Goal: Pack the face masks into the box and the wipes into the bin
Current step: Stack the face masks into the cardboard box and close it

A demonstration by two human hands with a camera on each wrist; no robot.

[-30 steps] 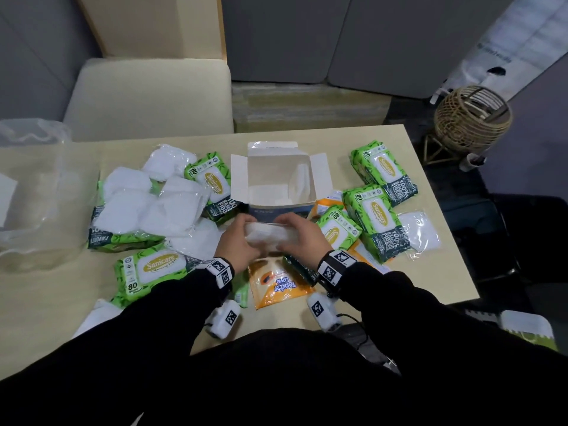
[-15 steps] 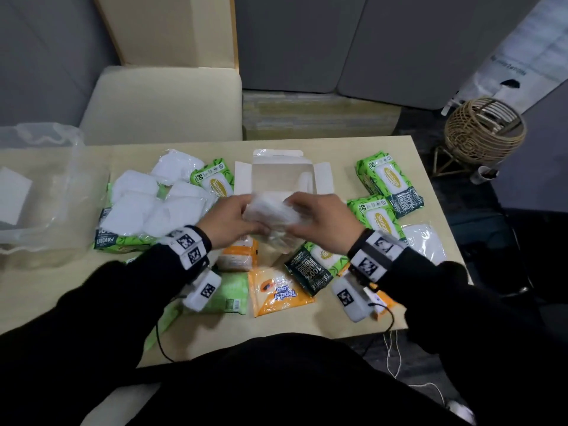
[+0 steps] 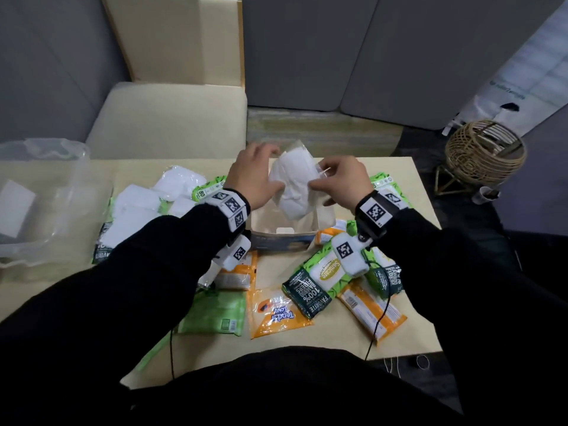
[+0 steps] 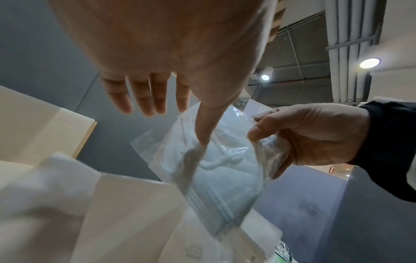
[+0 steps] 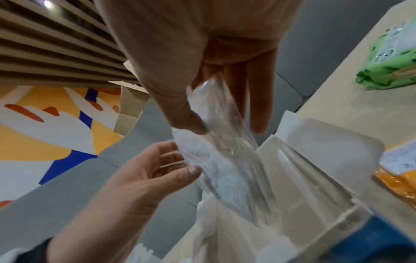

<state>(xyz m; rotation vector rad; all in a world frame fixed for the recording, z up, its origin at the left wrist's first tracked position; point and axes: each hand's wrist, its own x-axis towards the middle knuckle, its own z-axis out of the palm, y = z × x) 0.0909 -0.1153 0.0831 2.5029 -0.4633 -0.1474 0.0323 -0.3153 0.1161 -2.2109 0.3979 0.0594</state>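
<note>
- A bagged face mask hangs upright, its lower end dipping into the open box at table centre.
- The right hand pinches the bag's 3 o'clock edge between thumb and fingers.
- The left hand, fingers loose and spread, touches the bag's 9 o'clock side with its thumb.
- Green wipes packs lie at 6 o'clock of the box; the clear bin sits at 9 o'clock.

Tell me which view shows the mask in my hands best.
Left wrist: the bagged mask faces the camera, with its pleats and strap visible. The head view shows it partly covered by both hands. The right wrist sees it nearly edge-on.
</note>
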